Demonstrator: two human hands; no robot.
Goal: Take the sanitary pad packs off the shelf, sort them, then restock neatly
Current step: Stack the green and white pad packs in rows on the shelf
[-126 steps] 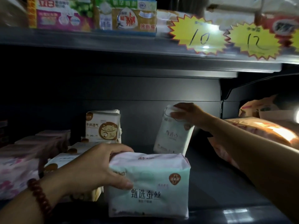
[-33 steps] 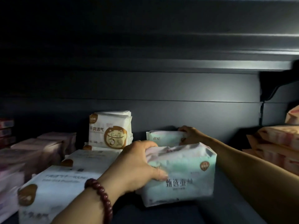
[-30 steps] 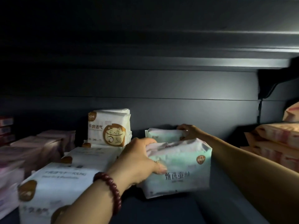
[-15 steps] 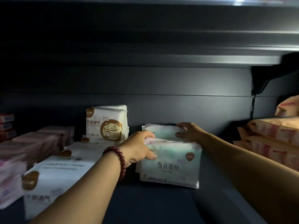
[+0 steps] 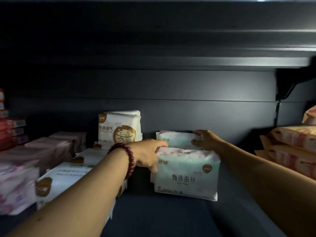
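Note:
Two pale green-and-white pad packs stand upright, one behind the other, on the dark shelf [image 5: 153,218]. My left hand [image 5: 147,156], with a red bead bracelet on the wrist, grips the front pack [image 5: 186,175] at its top left corner. My right hand [image 5: 205,140] reaches further back and grips the top right corner of the rear pack [image 5: 176,139], which stands close to the back panel. The rear pack's lower half is hidden behind the front one.
White packs with a brown cat logo [image 5: 119,129] stand and lie in a row to the left. Pink packs [image 5: 18,183] fill the far left. Orange-pink packs [image 5: 294,147] are stacked at the right. The upper shelf [image 5: 171,48] hangs low overhead.
Both hands pushed the two green packs deeper into the shelf. The front pack now stands upright on the shelf floor, right in front of the rear pack.

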